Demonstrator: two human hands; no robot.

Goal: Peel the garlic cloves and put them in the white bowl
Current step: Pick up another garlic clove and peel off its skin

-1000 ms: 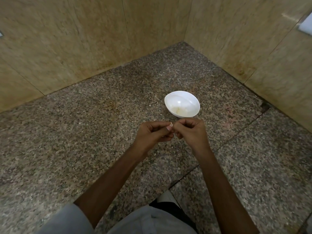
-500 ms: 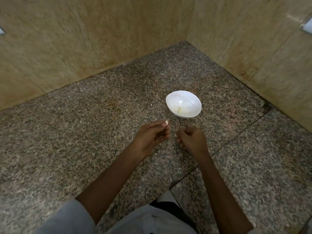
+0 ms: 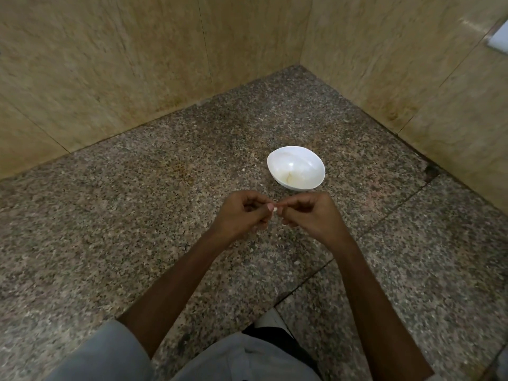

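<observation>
As left hand and right hand together pinch a small pale garlic clove, peeling seems underway; next stop, the round white bowl just beyond.

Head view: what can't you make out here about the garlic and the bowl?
Garlic clove: head view shows only a pale speck; the left hand and right hand pinch around it, so peeling progress is hidden.
White bowl: pale contents too small and blurred to count.
White object, top right: cut off by the frame edge.
</observation>
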